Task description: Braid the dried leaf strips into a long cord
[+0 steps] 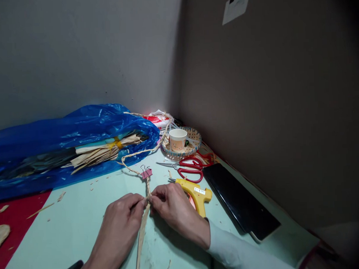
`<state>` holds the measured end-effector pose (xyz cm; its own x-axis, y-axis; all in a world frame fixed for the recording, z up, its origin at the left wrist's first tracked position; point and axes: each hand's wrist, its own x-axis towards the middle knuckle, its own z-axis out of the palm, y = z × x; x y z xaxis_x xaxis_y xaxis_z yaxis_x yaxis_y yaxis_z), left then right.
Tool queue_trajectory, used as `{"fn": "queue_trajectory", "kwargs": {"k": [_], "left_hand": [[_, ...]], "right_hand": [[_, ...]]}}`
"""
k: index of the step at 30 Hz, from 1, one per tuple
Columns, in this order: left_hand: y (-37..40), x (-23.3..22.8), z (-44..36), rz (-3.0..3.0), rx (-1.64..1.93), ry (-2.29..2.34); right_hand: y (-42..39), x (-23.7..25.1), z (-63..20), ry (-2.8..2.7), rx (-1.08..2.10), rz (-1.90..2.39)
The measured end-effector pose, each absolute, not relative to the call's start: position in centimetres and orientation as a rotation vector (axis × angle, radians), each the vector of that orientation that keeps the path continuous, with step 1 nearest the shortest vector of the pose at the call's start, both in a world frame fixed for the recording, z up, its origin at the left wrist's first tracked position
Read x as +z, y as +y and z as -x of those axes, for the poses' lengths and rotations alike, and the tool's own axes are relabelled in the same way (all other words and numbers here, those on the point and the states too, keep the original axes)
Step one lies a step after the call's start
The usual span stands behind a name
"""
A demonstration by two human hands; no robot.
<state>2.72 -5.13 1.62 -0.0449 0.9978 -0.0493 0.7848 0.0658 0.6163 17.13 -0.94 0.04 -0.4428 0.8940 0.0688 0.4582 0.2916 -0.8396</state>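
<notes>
My left hand [125, 218] and my right hand [170, 205] meet at the middle of the table, thumbs and fingers pinched on the strands of a pale braided straw cord [148, 186]. A flat loose strand [142, 236] hangs from the pinch toward the near edge. Just beyond my fingers a pink binder clip [146, 173] grips the braid. From the clip the finished cord [133, 155] runs back over the blue bag. A yellow hot glue gun [196, 192] lies right beside my right hand, partly hidden by it.
Behind the glue gun lie red-handled scissors [191, 169]. A woven basket [194, 138] holds a paper cup [178, 139]. At right is a black flat device [240, 203]. A blue plastic bag [64, 126] with a tied straw bundle [100, 151] fills the left, before the walls.
</notes>
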Motion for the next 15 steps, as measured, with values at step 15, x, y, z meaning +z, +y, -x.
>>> {"fn": "queue_trajectory", "kwargs": {"k": [15], "left_hand": [[-6.8, 0.2, -4.6, -2.455, 0.833, 1.914]], "right_hand": [[-0.8, 0.6, -17.5, -2.045, 1.058, 1.152]]}}
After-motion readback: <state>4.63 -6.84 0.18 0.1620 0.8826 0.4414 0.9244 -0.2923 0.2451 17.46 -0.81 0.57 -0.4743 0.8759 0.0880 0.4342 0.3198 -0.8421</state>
